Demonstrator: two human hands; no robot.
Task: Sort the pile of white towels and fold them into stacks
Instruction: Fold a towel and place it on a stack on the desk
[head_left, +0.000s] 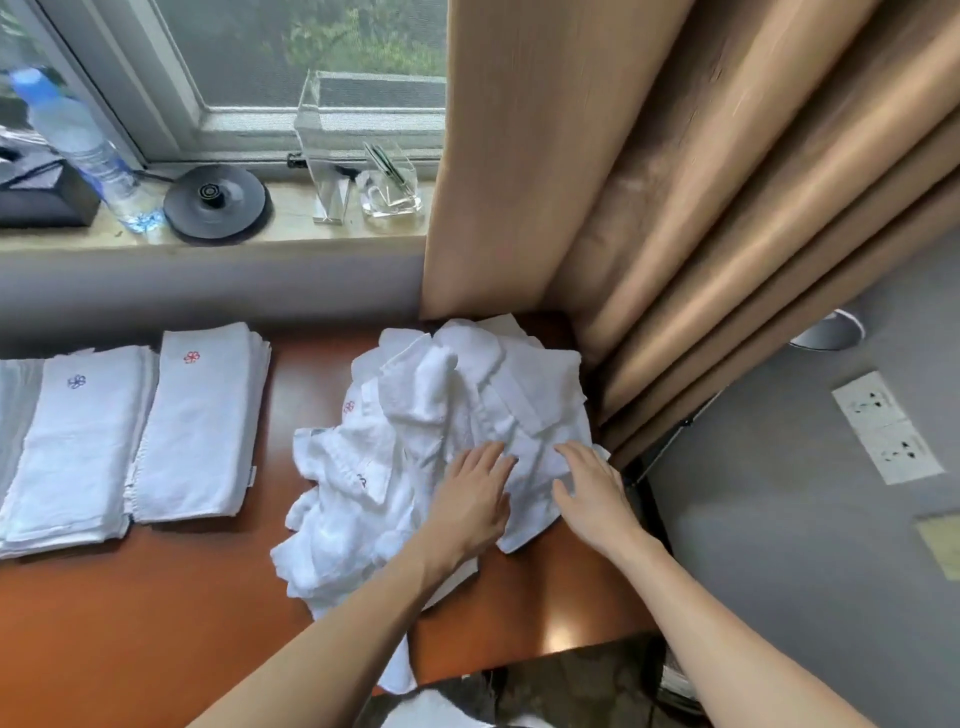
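Note:
A loose pile of crumpled white towels (431, 426) lies on the right half of the brown table (156, 613). My left hand (475, 499) lies flat on the pile's near right part, fingers spread. Close beside it, my right hand (592, 488) rests on the same towel near the table's right edge, fingers straight. On the left stand folded stacks: one with a red flower mark (200, 431), one with a blue flower mark (78, 457), and a third (13, 415) cut off by the frame edge.
Tan curtains (675, 208) hang right behind the pile. The windowsill holds a water bottle (83, 140), a black kettle base (215, 205), a dark box (41, 192) and clear acrylic holders (358, 156). A grey wall with sockets (888, 431) is at the right.

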